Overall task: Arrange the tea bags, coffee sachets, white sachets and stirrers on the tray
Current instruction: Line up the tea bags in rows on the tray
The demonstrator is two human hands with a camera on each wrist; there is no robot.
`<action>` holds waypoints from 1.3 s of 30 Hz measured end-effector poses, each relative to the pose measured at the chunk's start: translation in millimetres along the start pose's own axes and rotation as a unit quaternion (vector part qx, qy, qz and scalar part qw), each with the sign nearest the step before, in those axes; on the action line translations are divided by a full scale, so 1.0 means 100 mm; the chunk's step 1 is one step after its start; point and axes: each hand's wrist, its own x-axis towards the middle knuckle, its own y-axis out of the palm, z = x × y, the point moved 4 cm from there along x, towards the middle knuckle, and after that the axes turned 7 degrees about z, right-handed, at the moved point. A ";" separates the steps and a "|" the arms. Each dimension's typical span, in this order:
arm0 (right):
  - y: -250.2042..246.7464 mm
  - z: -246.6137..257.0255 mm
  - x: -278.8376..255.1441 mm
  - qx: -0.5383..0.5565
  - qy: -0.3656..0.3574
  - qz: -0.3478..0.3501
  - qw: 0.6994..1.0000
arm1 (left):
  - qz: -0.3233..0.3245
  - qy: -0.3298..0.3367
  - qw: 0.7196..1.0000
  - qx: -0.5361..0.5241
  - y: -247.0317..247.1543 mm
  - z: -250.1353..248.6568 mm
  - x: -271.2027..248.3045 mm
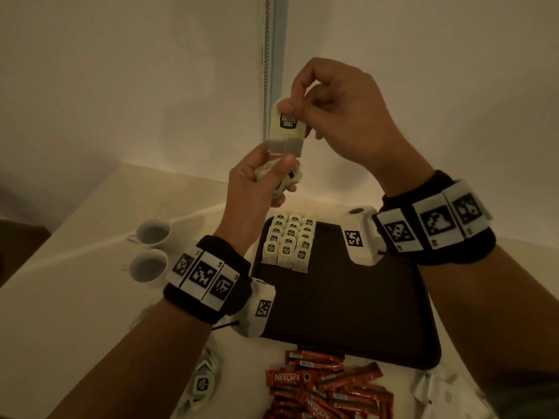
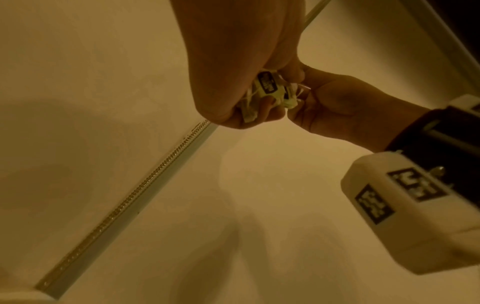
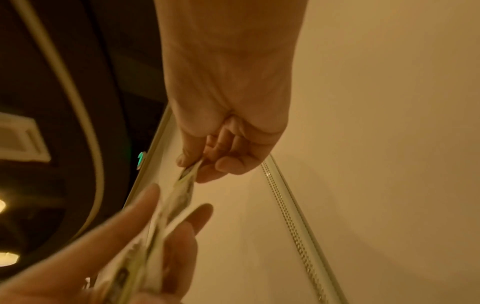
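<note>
My right hand (image 1: 298, 101) pinches the top of one pale green tea bag (image 1: 287, 125), held upright high above the table. Just below it, my left hand (image 1: 281, 173) grips a bunch of tea bags (image 1: 290, 176) and touches the lower edge of the single bag. In the right wrist view the right hand (image 3: 192, 166) pinches the tea bag (image 3: 182, 195); in the left wrist view the bunch (image 2: 267, 88) sits in the left fist. A black tray (image 1: 348, 313) lies below, with tea bags (image 1: 289, 240) laid in three rows at its far left corner.
Red coffee sachets (image 1: 326, 388) lie heaped in front of the tray. Loose tea bags (image 1: 202, 382) sit at the near left and white sachets (image 1: 444, 391) at the near right. Two white cups (image 1: 151, 249) stand left of the tray. A wall rises behind the table.
</note>
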 end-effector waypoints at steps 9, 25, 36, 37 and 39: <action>0.07 -0.03 0.05 -0.091 -0.012 -0.008 0.996 | -0.003 -0.030 0.996 -0.082 0.05 0.09 -0.02; 0.20 -0.66 -0.22 0.007 0.088 0.003 0.996 | -0.099 -0.181 0.959 -0.193 -0.51 0.56 -0.25; 1.32 -2.19 -1.16 -0.050 0.341 0.223 0.912 | -0.196 -0.178 0.936 -0.232 -0.94 0.60 -0.25; 1.40 -2.26 -1.20 -0.047 0.343 0.230 0.909 | -0.196 -0.179 0.935 -0.235 -0.94 0.60 -0.24; 1.52 -2.36 -1.25 -0.045 0.344 0.232 0.909 | -0.197 -0.181 0.933 -0.241 -0.95 0.62 -0.24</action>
